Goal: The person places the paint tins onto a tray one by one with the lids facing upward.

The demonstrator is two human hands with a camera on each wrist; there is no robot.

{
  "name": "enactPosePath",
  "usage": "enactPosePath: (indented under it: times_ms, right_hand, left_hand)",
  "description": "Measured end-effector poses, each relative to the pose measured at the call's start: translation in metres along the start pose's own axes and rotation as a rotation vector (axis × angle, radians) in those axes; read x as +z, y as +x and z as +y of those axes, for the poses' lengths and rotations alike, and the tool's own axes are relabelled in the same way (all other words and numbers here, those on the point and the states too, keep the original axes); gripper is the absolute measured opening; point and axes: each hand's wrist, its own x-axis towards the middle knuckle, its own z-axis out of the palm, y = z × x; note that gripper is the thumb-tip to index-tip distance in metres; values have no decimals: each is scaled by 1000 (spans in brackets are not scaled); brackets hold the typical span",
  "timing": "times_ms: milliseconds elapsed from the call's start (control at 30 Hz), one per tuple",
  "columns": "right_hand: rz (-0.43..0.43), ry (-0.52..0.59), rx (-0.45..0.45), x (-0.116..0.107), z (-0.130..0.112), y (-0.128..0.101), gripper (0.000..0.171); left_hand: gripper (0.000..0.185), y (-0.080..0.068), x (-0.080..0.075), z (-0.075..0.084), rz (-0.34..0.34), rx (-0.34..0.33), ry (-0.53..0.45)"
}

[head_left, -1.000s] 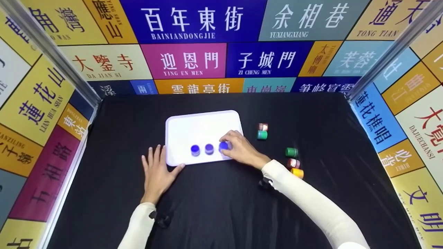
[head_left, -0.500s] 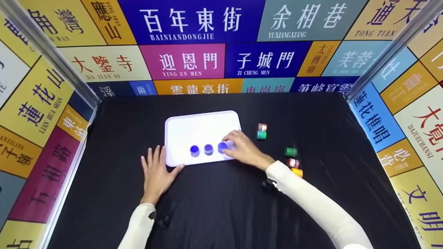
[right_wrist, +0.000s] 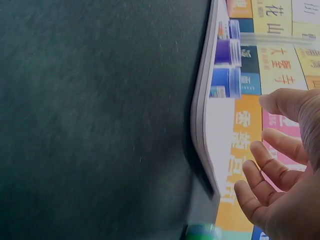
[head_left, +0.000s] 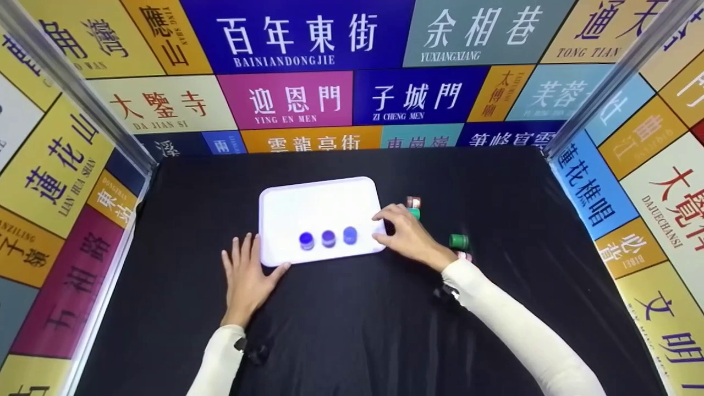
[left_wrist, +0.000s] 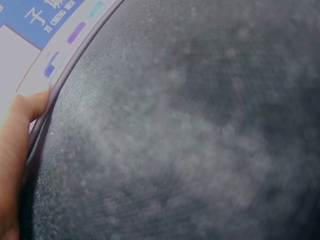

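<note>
The tray (head_left: 316, 206) has room behind three jars (head_left: 328, 238).

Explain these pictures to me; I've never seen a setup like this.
There's no machine: a person works with two bare hands. The large picture comes from a camera worn on the head, looking down; the two smaller ones come from cameras on each wrist.

On the black cloth lies a white tray with three blue and purple jars in a row. To its right are green jars and reddish ones, some partly hidden.

The left hand touches the tray's edge; the right hand, at its right end, holds nothing.
</note>
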Motion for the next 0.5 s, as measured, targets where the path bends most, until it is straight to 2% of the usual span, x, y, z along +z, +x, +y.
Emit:
enactPosePath:
  times_ms: [233, 500]
  right_hand:
    - [87, -3, -14, -17, 15, -14, 35]
    - [123, -7, 61, -43, 32, -39, 37]
  left_hand:
    - [110, 1, 1, -1, 2, 5, -1]
    - [111, 1, 1, 0, 0, 5, -11]
